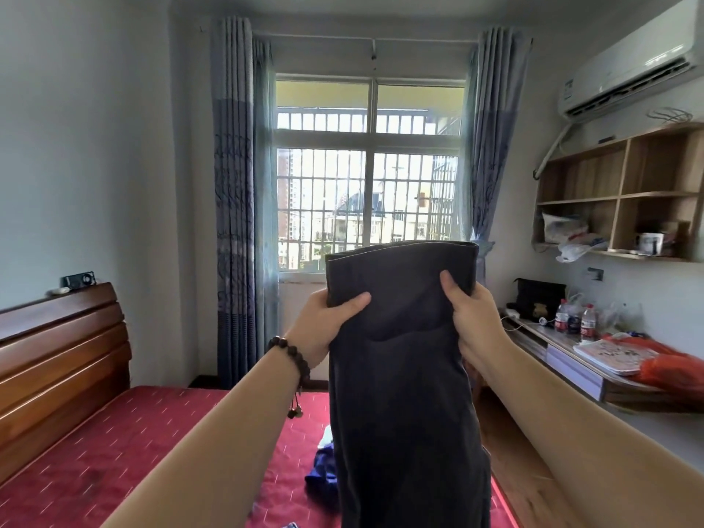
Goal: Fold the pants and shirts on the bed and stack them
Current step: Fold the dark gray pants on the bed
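Both arms extended forward, holding up a dark charcoal-grey pair of cloth pants [400,375] at frame centre, lifted clear of the bed; the garment hangs vertically from its upper hem at 12 o'clock of centre down past the bottom edge at 6 o'clock; left hand [327,322] grips the garment's left edge, thumb laid across the front of the cloth, the other fingers curled behind and hidden; right hand [470,318] grips the right edge at about the same height, thumb upright on the front, fingers wrapped behind the fabric, so both hands pinch cloth between thumb and fingers; a dark wooden bead bracelet [291,356] sits on the left wrist; below the hands, at 7 o'clock, the bed with a red patterned cover [133,451]; on it, just left of the hanging pants, a crumpled blue garment [322,474] with a bit of white cloth [327,436] beside it, partly hidden by the pants; brown wooden headboard [57,356] at 9 o'clock; barred window [365,184] with blue-grey curtains [236,184] at 12 o'clock; white wall air conditioner [628,59] at 2 o'clock, wooden wall shelf [624,196] beneath it; at 3 o'clock a long surface [552,344] carrying red-labelled plastic bottles [588,320] and an orange plastic bag [670,369].
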Demonstrator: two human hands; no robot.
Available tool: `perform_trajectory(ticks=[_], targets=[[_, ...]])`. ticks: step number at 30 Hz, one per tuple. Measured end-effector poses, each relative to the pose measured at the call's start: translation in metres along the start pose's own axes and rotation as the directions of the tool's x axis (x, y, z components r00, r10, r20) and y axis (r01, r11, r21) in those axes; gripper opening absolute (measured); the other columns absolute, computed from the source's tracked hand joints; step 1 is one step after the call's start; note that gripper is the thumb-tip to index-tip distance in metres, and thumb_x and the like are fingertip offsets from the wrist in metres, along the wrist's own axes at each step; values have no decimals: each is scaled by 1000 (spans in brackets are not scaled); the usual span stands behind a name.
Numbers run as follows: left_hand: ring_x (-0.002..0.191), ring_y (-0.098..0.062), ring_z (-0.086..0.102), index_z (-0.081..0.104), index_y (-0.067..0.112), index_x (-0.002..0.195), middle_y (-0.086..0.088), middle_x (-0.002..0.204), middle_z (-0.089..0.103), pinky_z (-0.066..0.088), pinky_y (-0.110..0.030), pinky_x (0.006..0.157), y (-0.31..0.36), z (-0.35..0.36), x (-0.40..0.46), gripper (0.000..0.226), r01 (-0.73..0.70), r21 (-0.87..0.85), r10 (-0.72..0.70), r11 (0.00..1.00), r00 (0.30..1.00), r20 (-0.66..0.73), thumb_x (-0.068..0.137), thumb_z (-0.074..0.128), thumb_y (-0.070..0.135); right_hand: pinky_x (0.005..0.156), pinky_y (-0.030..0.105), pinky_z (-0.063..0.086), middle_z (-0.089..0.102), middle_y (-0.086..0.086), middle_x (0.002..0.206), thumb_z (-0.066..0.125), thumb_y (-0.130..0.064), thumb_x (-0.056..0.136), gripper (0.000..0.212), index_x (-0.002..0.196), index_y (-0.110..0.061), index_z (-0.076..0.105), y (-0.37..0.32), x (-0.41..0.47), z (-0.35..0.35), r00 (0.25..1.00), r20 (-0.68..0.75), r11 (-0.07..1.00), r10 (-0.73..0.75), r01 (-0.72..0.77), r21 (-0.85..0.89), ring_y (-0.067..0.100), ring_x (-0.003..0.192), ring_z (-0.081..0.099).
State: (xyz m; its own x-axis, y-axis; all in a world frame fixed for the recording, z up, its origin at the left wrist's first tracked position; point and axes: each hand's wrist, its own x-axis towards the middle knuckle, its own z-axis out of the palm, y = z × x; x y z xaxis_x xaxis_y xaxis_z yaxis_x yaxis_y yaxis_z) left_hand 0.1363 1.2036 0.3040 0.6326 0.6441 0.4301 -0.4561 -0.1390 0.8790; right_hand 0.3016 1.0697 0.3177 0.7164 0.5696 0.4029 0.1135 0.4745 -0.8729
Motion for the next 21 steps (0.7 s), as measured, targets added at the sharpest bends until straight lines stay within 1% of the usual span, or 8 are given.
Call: perform_trajectory(ticks=[3, 7, 9, 12, 15, 17, 19, 21], targets=[[95, -22, 70, 68, 5, 103, -7, 102, 74, 58, -31, 77, 1, 3, -1, 18, 68, -17, -67, 998, 997, 42, 86, 69, 12, 98, 50, 50, 70, -2, 114, 69, -42, 83, 44, 121, -21, 61, 1, -8, -13, 1000, 29, 1000, -3, 4, -20, 22, 107, 65], [95, -23, 71, 69, 6, 100, -8, 102, 74, 58, -34, 77, 8, 2, 0, 16, 75, -35, -74, 997, 997, 36, 86, 68, 14, 103, 52, 45, 67, -2, 120, 92, -49, 44, 85, 120, -24, 61, 8, -19, -42, 938, 284, 963, 198, -132, -236, 25, 115, 61], [95, -24, 71, 69, 6, 99, -9, 101, 74, 57, -34, 78, 9, -1, 0, 15, 89, -12, -88, 996, 996, 33, 86, 69, 15, 98, 50, 49, 71, -3, 112, 93, -54, 36, 86, 112, -24, 68, 11, -21, -46, 956, 245, 940, 161, -73, -334, 23, 107, 66], [92, -24, 71, 70, 8, 97, -8, 99, 75, 58, -30, 72, 12, -2, 1, 14, 107, 0, -106, 994, 994, 36, 86, 70, 16, 91, 46, 53, 74, -1, 106, 86, -55, 48, 68, 105, -23, 70, 12, -17, -52, 993, 99, 964, 67, -39, -262, 21, 95, 71], [92, -24, 71, 70, 9, 97, -8, 99, 75, 58, -35, 74, 20, -4, 3, 16, 141, -44, -141, 989, 990, -5, 85, 71, 19, 90, 41, 52, 70, 4, 115, 87, -51, 54, 68, 111, -21, 66, 23, -33, -58, 934, 249, 953, 258, -204, -223, 20, 99, 70], [93, -26, 71, 69, 7, 99, -10, 99, 74, 57, -37, 75, 26, -9, 3, 19, 160, -71, -162, 984, 987, -19, 85, 72, 19, 83, 32, 55, 72, 7, 112, 93, -38, 50, 68, 109, -13, 70, 34, -49, -58, 915, 302, 927, 267, -158, -342, 22, 99, 70], [91, -26, 72, 69, 6, 101, -9, 99, 75, 58, -35, 71, 33, -15, 2, 21, 173, -88, -175, 981, 985, -15, 84, 73, 19, 72, 24, 57, 74, 6, 105, 88, -30, 56, 54, 104, -10, 72, 33, -58, -58, 967, 195, 934, 163, -87, -347, 20, 93, 71], [91, -24, 72, 67, 6, 104, -8, 100, 75, 58, -33, 69, 41, -17, -1, 25, 178, -122, -180, 976, 984, -5, 84, 73, 20, 68, 22, 57, 75, -2, 99, 84, -30, 62, 46, 103, -14, 71, 29, -64, -61, 981, 132, 942, 144, -95, -322, 14, 89, 72]])
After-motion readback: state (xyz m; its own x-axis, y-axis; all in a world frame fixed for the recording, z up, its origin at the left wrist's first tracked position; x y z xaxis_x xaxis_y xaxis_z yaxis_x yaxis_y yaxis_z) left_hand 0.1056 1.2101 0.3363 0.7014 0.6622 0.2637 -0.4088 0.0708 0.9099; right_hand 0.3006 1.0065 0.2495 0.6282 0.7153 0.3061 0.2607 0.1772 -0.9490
